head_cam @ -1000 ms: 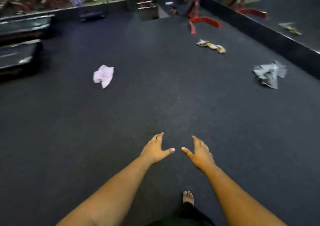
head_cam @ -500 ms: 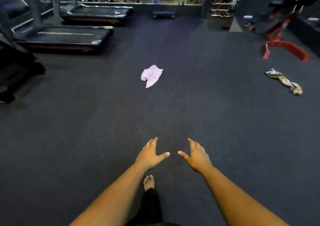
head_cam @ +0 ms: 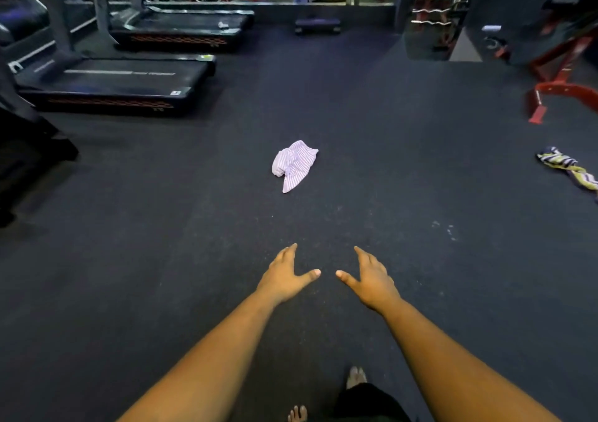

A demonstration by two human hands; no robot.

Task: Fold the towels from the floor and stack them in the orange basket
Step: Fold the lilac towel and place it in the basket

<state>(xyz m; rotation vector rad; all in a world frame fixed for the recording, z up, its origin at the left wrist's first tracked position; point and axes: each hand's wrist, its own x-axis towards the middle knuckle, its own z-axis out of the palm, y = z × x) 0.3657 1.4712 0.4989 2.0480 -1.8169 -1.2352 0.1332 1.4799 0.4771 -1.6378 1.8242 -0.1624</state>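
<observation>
**Desk:** What did the frame show?

**Photographer:** A person stood barefoot on the dark, speckled rubber gym floor [head_cam: 420, 292], both arms stretched forward. The left hand [head_cam: 284, 276] and the right hand [head_cam: 372, 279] were empty, fingers straight and spread, thumbs pointing at each other with a gap between. Neither touched anything.

**Desk:** And the towel?

**Photographer:** A lilac striped towel [head_cam: 293, 164] lay crumpled mid-floor, straight ahead of the hands and well apart from them. Its long axis ran roughly away from the person, a loose tail trailing back toward them. It sat slightly on the left hand's side, so that hand looked a little nearer, though either could have reached it after a few steps.

**Desk:** Anything else?

**Photographer:** A second towel, yellow and dark striped [head_cam: 569, 170], lay twisted like a rope near the floor's right edge. Two treadmills [head_cam: 106, 84] lined the far left edge, a red steel frame [head_cam: 556, 94] the far right. No orange basket appeared. Both cloths looked soft, thin and limp.
</observation>
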